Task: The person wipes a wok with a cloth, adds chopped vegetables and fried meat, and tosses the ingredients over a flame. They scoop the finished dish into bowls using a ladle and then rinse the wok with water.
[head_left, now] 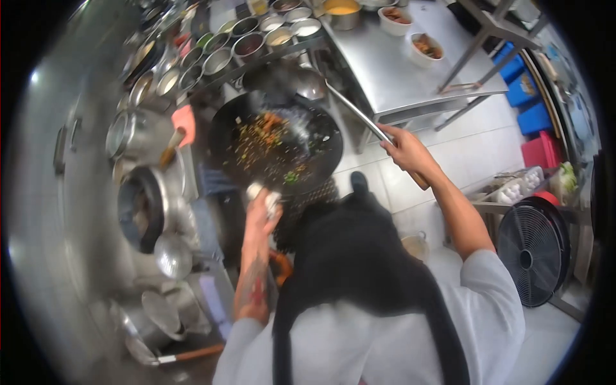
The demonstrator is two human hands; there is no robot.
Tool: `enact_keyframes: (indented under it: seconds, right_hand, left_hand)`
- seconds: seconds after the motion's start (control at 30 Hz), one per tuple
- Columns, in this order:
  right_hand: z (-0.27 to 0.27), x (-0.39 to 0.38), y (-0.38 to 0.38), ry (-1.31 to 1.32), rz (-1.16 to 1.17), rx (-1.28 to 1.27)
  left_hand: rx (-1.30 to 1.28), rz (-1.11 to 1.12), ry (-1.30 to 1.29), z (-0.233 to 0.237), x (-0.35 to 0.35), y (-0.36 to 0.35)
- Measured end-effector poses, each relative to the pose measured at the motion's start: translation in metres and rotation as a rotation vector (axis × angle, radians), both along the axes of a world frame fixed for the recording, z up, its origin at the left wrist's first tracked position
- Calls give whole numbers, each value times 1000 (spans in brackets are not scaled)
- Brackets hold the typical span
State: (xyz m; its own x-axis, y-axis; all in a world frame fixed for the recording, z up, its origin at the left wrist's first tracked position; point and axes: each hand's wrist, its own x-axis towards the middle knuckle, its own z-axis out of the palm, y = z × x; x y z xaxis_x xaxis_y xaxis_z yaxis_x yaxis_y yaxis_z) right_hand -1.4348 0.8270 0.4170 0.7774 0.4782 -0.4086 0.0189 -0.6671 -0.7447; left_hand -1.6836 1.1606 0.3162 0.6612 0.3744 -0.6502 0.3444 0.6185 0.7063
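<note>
My right hand [408,151] is closed around the long handle of a ladle [355,108]. Its metal bowl is up past the far right rim of a dark wok [224,138]. Chopped food [260,136] in orange, brown and green bits lies scattered over the wok's inside, with a small green clump [292,176] toward the near side. At the wok's near edge, my left hand [262,215] is closed on a bunched white cloth [272,199]. The cloth and fingers hide whatever part of the wok is under them.
Metal containers of ingredients [249,46] crowd the back beyond the wok. A steel table [398,83] at right bears bowls of food [426,49]. Pots [131,135] and a strainer [173,255] stand at left. A black fan [527,258] stands low at right.
</note>
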Motion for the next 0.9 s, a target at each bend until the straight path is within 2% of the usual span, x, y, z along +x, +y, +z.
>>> enact_keyframes:
  seconds: [0.07,0.13,0.2,0.23,0.27,0.33,0.37,0.4,0.47,0.5,0.57,0.6,0.63,0.7,0.73,0.8,0.83,0.9]
  right_hand:
    - [-62,-15,14,-347,139,96]
    - [-76,-32,38,-349,161,70]
    - [-89,-44,62,-184,162,50]
    - [-103,-49,71,-242,237,102]
    - [-112,-55,75,-238,241,106]
    - [-127,-68,82,800,8,514]
    - [-103,-79,72,1020,-114,606]
    - [-89,-88,61,1023,-114,608]
    - [-66,-89,32,1384,-309,678]
    - [-50,-88,17,1364,-334,677]
    - [-17,-79,-21,1115,-237,755]
    - [-1,-71,-38,1080,-279,756]
    - [15,-61,-51,881,-308,728]
    - [36,-41,-71,481,-325,625]
    - [38,-29,-76,466,-350,624]
    - [31,0,-82,-88,-448,312]
    - [16,19,-88,-91,-462,317]
    - [-18,55,-104,-885,-396,-157]
  left_hand:
    - [2,63,-10,15,3,-8]
    - [-13,17,-23,18,-3,-2]
    - [-38,32,25,10,1,5]
    - [24,65,85,9,8,3]
    - [-37,90,68,-5,14,9]
    - [-122,50,31,-31,25,18]
    - [-211,56,42,-37,29,21]
    - [-208,57,45,-39,21,25]
    - [-222,-83,6,-37,6,32]
    - [-247,-174,-11,-37,0,38]
    - [-378,-296,-96,-17,-8,45]
    - [-325,39,31,6,0,25]
    - [-326,13,33,22,1,24]
    - [-376,-23,-120,36,12,27]
    - [-296,-135,-135,48,22,25]
    - [-144,-84,-151,77,55,8]
    - [-62,-15,-194,80,75,2]
    - [-11,-42,-242,101,114,-6]
